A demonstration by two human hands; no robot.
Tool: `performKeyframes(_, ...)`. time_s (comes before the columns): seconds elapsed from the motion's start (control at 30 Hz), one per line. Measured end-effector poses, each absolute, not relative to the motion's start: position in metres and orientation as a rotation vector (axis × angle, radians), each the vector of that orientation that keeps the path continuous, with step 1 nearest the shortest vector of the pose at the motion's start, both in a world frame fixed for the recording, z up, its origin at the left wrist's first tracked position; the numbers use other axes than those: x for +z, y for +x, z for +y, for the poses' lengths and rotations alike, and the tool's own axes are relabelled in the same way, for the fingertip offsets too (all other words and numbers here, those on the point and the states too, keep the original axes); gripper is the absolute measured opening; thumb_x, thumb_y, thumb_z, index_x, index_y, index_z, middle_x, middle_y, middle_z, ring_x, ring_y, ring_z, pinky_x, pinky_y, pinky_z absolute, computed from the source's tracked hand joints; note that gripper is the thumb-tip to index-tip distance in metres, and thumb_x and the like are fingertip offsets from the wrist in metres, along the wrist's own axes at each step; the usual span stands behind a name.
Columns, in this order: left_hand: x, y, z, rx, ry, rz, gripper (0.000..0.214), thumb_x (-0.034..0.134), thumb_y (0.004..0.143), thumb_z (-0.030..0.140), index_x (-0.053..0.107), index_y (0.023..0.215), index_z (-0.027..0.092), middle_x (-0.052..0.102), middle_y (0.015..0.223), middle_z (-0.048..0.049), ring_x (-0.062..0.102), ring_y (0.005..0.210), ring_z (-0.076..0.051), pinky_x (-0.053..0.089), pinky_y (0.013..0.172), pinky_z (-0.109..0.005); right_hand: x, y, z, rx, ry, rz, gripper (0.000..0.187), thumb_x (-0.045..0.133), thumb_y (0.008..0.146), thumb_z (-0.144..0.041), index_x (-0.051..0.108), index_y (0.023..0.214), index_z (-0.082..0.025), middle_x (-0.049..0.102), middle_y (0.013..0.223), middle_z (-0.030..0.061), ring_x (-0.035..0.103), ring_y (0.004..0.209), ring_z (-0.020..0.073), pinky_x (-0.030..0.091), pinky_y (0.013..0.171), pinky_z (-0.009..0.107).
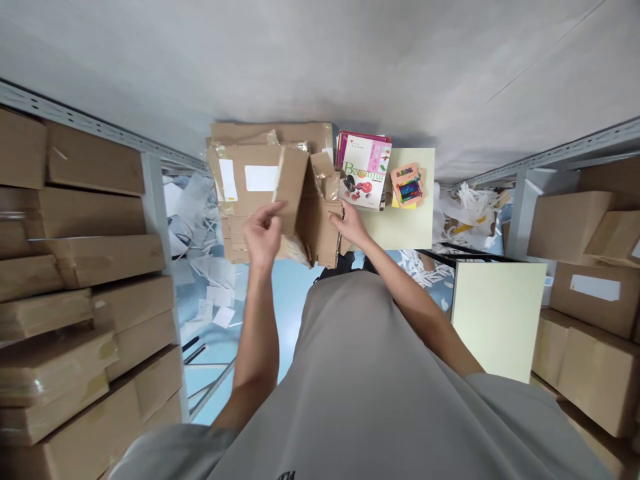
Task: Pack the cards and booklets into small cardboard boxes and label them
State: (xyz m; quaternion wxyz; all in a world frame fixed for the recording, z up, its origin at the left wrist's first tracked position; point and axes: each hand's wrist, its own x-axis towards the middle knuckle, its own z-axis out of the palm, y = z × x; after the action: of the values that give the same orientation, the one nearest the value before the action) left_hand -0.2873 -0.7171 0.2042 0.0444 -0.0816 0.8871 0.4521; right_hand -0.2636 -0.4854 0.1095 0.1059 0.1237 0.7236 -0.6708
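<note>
Grey shirt cloth fills the near edge of the view, and two bare forearms reach forward from it. The left hand (263, 233) is closed, fingers curled around the edge of a raised flap. The right hand (351, 225) lies against the right end of the same brown carton (250, 200); whether its fingers grip or only press cannot be told. The carton is held between the hands, above a blue floor (287, 293) littered with white paper scraps (215, 287), at the near left corner of a pale yellow bench (407, 227). Its long axis appears to run left to right across the view, its broad face with two white labels turned up toward the camera and its opened end toward the right. The work looks like opening or folding the flaps; going further would call for a firm hold at the right end while the flap turns. Farther on the bench lie colourful books (364, 170) and a small orange booklet (407, 185). Metal shelves (153, 220) stacked with cardboard boxes (95, 213) stand on both sides.
</note>
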Motion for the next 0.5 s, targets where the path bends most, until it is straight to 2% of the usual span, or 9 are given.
performKeyframes(0.1, 0.23, -0.288, -0.742, 1.353, -0.349, 2.836, 0.044, 0.056, 0.09, 0.024, 0.087, 0.121, 0.016, 0.086, 0.113, -0.0074, 0.08, 0.103, -0.026, 0.068, 0.097, -0.041, 0.118, -0.269, -0.489, -2.01, 0.394, 2.191, 0.038, 0.074, 0.095, -0.041, 0.07, 0.129, -0.024, 0.081, 0.134, 0.0129, 0.075, 0.13, 0.0342, 0.055, 0.126, 0.057)
performKeyframes(0.2, 0.255, -0.279, -0.75, 1.256, -0.348, 2.935, 0.041, 0.059, 0.09, 0.023, 0.088, 0.119, 0.018, 0.082, 0.095, -0.0033, 0.076, 0.085, -0.024, 0.068, 0.086, -0.041, 0.129, -0.274, -0.493, -2.047, 0.333, 2.186, 0.036, 0.074, 0.097, -0.04, 0.069, 0.129, -0.024, 0.081, 0.133, 0.0122, 0.075, 0.128, 0.0339, 0.056, 0.125, 0.056)
performKeyframes(0.27, 0.269, -0.271, -0.748, 1.167, -0.291, 3.0, 0.038, 0.06, 0.094, 0.023, 0.089, 0.119, 0.021, 0.08, 0.094, -0.0023, 0.075, 0.084, -0.023, 0.068, 0.087, -0.042, 0.137, -0.278, -0.498, -2.054, 0.294, 2.182, 0.039, 0.075, 0.098, -0.041, 0.069, 0.132, -0.024, 0.081, 0.133, 0.0112, 0.074, 0.13, 0.0338, 0.055, 0.126, 0.056)
performKeyframes(0.33, 0.281, -0.264, -0.743, 1.081, -0.213, 3.046, 0.037, 0.059, 0.098, 0.025, 0.089, 0.121, 0.024, 0.082, 0.102, -0.0038, 0.08, 0.096, -0.027, 0.069, 0.095, -0.045, 0.145, -0.284, -0.509, -2.062, 0.26, 2.164, 0.043, 0.075, 0.1, -0.044, 0.069, 0.137, -0.024, 0.08, 0.135, 0.0105, 0.073, 0.132, 0.0338, 0.055, 0.127, 0.056)
performKeyframes(0.4, 0.286, -0.262, -0.737, 1.001, -0.126, 3.052, 0.038, 0.061, 0.101, 0.027, 0.087, 0.128, 0.026, 0.084, 0.115, -0.006, 0.08, 0.119, -0.032, 0.067, 0.108, -0.05, 0.149, -0.293, -0.526, -2.088, 0.215, 2.118, 0.046, 0.076, 0.102, -0.048, 0.068, 0.141, -0.025, 0.079, 0.139, 0.0102, 0.072, 0.137, 0.0336, 0.054, 0.128, 0.055)
performKeyframes(0.5, 0.279, -0.269, -0.73, 0.928, 0.009, 2.987, 0.048, 0.069, 0.1, 0.031, 0.077, 0.147, 0.027, 0.077, 0.145, -0.0108, 0.066, 0.151, -0.039, 0.056, 0.127, -0.059, 0.146, -0.313, -0.557, -2.166, 0.143, 1.979, 0.052, 0.076, 0.103, -0.056, 0.067, 0.144, -0.025, 0.077, 0.143, 0.0107, 0.071, 0.142, 0.0329, 0.055, 0.128, 0.053)
